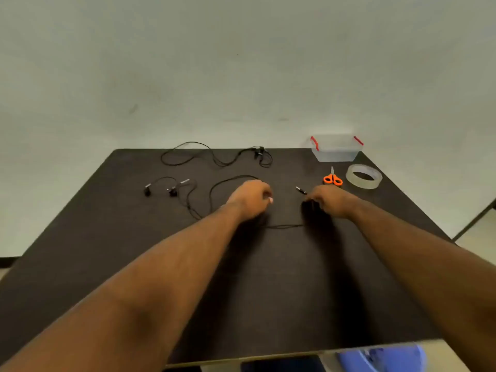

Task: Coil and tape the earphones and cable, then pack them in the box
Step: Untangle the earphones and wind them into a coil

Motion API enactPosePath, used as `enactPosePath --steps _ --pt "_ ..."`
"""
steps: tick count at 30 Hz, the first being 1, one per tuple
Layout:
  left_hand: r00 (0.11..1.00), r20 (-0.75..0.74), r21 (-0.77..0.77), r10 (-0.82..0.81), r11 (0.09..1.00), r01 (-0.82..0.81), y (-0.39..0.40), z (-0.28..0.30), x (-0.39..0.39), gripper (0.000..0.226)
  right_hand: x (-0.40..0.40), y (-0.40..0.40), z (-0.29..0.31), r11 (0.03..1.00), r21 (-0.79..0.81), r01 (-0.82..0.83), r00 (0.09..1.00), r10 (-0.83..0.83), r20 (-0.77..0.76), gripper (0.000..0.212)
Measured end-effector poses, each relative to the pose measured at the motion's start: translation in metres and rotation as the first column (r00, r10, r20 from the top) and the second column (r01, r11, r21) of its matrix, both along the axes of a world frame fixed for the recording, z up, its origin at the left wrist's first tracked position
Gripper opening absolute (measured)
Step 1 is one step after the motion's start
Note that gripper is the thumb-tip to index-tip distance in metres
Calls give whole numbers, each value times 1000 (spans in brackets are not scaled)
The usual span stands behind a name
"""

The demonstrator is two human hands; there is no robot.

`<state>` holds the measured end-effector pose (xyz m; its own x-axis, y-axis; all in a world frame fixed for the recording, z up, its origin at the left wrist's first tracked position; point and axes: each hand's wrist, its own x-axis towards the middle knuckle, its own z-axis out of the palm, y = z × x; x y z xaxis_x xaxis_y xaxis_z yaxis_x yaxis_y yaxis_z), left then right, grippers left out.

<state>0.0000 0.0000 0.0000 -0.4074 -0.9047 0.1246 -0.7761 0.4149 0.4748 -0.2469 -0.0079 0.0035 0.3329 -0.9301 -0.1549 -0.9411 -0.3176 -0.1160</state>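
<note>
Both hands reach out over the dark tabletop (80, 264), fingers curled down onto a black cable (225, 181). The left hand (251, 198) pinches it near the middle of the tabletop; the right hand (326, 201) grips it just near of its metal plug (301, 190). A stretch of cable runs between the 2 hands along the surface. The earphones (161, 190) lie to the left, loose. A second black cable (214, 155) sprawls at the far edge. At far right stand a clear box (335, 150) with red clips, orange scissors (332, 179) and a tape roll (364, 176).
</note>
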Motion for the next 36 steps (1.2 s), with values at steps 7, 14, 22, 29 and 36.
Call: enactPosePath --steps 7,14,22,29,36 --pt "991 100 -77 92 993 -84 -7 -44 -70 53 -18 -27 -18 982 -163 -101 995 104 12 18" --pt "966 -78 -165 245 953 -255 -7 -53 -59 15 24 -14 -45 941 -333 65 942 53 333 8" --pt "470 -817 387 334 922 18 -1 -36 4 21 102 -8 -38 854 -482 196 587 292 755 5" --pt "186 -801 595 568 727 343 -4 -31 53 29 91 -24 -52 824 -534 190 688 276 671 11" --pt "564 -738 370 370 921 -119 -23 -32 109 25 51 -44 -53 750 -401 526 621 -16 784 12"
